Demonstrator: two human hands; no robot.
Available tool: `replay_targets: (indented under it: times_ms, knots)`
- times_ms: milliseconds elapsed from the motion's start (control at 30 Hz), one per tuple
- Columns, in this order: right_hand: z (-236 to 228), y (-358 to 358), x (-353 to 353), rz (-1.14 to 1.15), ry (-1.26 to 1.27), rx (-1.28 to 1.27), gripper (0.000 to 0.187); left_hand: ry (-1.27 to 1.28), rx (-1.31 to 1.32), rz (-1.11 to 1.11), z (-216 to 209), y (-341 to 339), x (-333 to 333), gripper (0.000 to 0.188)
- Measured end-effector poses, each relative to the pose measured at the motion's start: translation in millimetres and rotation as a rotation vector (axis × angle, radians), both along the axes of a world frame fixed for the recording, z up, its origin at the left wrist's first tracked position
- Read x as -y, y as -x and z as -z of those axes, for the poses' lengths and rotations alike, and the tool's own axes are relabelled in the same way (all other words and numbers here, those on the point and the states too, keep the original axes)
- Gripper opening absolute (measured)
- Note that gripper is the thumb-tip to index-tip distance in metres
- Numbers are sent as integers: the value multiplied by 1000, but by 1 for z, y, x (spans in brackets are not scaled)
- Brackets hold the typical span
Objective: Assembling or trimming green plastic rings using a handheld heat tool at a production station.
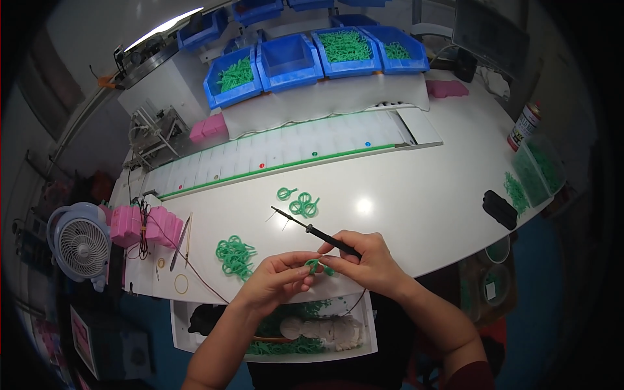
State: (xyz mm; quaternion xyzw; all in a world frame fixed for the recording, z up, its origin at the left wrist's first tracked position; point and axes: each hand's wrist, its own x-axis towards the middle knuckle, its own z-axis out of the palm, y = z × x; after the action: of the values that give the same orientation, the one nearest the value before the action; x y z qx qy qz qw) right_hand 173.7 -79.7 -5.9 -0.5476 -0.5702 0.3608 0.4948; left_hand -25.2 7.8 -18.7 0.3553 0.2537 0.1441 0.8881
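Near the table's front edge, my left hand [285, 276] is closed on a small green plastic ring piece [314, 265], pinching it between thumb and fingers. My right hand [367, 263] grips a black pen-like tool [318, 235] that resembles a soldering iron; its slim shaft points up and left, with thin wire-like prongs by the tip. The right thumb and fingertip also meet the green piece, partly hiding it. Beyond the tool lie several green rings with short stems [303, 204]. A heap of similar green pieces [235, 255] rests left of my left hand.
A white conveyor with a green edge [279, 167] crosses the table. Blue bins [289, 60], some with green parts, stand behind it. Pink blocks [162, 227] and a fan [81, 244] are at left. An open drawer [273, 354] sits below my hands; a black case [499, 209] lies right.
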Motion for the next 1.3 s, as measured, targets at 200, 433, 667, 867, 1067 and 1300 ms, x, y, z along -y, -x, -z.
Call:
replay_targets:
  times_ms: [200,433,667,867,1067,1300]
  knots:
    - [4,1,-1,8,16,4,13,74,14,29,1,1,-4,35]
    - [3,4,-1,25,12,-18,14,58,19,-1,-2,0,-1,39]
    - [3,6,1,61,4,-9,17,22,29,6,1,1,-1,35]
    - [5,5,4,37,-15,-27,18,22,1,-14,-7,-3,2,35]
    - [4,6,5,33,-32,-32,17,-5,0,-29,-9,-5,4,36]
    - [7,8,6,52,-54,-35,15,-19,-38,-56,-11,-6,5,37]
